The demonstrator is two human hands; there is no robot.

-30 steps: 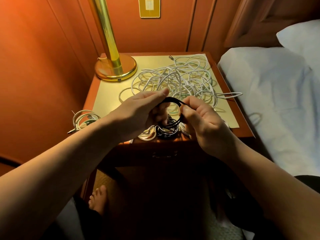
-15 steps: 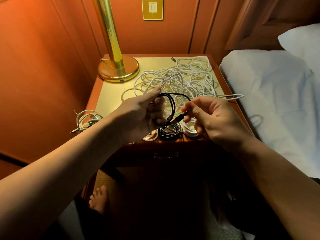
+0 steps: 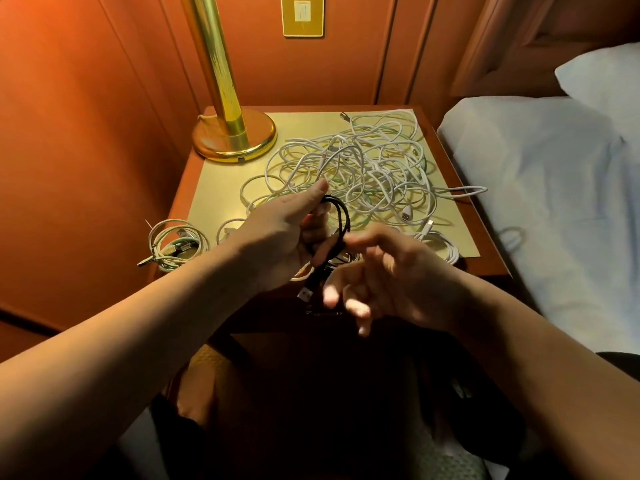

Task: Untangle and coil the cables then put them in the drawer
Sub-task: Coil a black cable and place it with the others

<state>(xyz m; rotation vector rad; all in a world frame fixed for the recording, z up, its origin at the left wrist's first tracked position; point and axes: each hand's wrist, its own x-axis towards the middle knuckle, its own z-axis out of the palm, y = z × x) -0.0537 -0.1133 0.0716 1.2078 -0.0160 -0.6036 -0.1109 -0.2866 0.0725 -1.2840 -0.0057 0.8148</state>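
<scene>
Bedside table (image 3: 221,188) half cleared — coiled cables (image 3: 175,242) wait, white tangle (image 3: 363,171) remains; left hand (image 3: 280,237) grips black coil (image 3: 334,233), right hand (image 3: 391,275) loose, empty.

The right hand (image 3: 391,275) is motion-blurred, so its finger pose cannot be read. The left hand (image 3: 280,237) covers part of the black cable (image 3: 337,230) (its loops vanish behind the palm). At twelve o'clock the lamp (image 3: 221,98) pole is cut off; at two o'clock the pillow (image 3: 602,74) too.
</scene>
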